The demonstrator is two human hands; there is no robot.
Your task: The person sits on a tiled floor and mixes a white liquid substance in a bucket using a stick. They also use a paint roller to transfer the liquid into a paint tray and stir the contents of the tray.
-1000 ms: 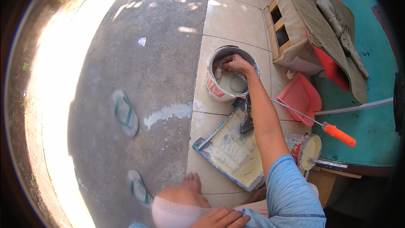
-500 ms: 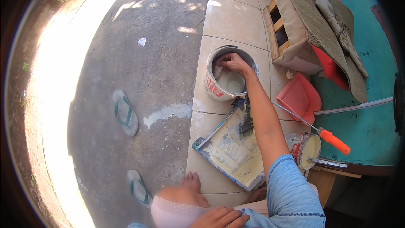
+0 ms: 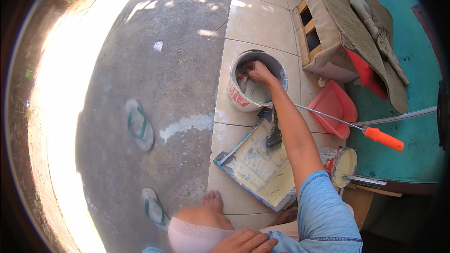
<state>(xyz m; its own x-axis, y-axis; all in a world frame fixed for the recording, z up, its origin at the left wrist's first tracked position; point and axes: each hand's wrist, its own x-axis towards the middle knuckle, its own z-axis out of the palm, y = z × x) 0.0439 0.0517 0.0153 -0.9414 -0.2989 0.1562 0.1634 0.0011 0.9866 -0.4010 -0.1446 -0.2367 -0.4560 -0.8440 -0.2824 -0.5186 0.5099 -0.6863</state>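
Observation:
My right hand (image 3: 257, 71) reaches down into a round white paint bucket (image 3: 238, 100) with red markings. Its fingers are curled near the far left inner wall, against a small pale, wet-looking thing whose kind I cannot make out. Behind my right forearm runs the metal rod of a paint roller with an orange handle (image 3: 384, 139); the roller's head is hidden. Flat at the bottom edge, my left hand (image 3: 246, 242) rests on my leg, holding nothing. Under the forearm lies a paint tray (image 3: 255, 168) smeared with cream paint, a dark paintbrush (image 3: 273, 139) on it.
Right of my forearm, a small can (image 3: 344, 166) of cream paint lies tilted beside a red dustpan (image 3: 335, 107). A cloth-draped crate (image 3: 318, 37) stands at the far right. Flip-flops (image 3: 139, 124) lie on the concrete at left; my bare feet are near the tray.
The orange roller handle has swung up and to the right, its rod moving with it. My right hand has turned slightly inside the bucket. My left hand stays put.

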